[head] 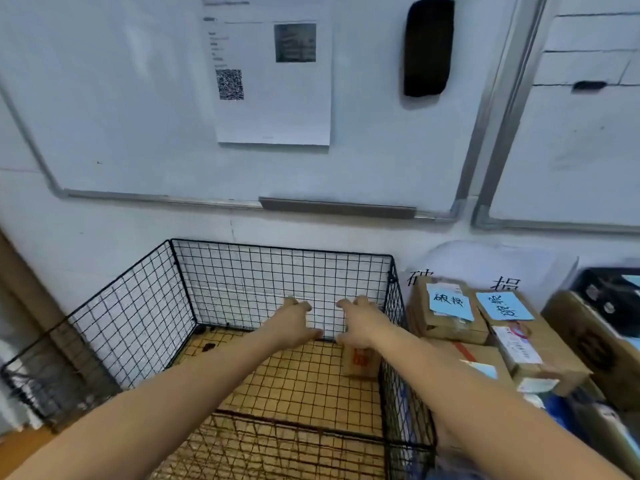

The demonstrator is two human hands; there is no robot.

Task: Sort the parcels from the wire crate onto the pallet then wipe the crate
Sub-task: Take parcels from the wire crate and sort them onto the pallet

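A black wire crate (131, 317) stands against the wall on a yellow-brown floor. Both my arms reach into it from above. My left hand (294, 318) and my right hand (358, 320) hover side by side near the crate's back wall, fingers spread and holding nothing. One small brown parcel (360, 363) with an orange mark stands inside the crate at its right side, just under my right wrist. Several cardboard parcels (446, 317) with blue handwritten notes lie stacked to the right of the crate.
Whiteboards hang on the wall above, with a printed sheet (273, 74) and a black eraser (428, 46). A dark bin (613, 299) and a large box (595, 344) sit at far right. A dark spot (208, 347) marks the crate's floor.
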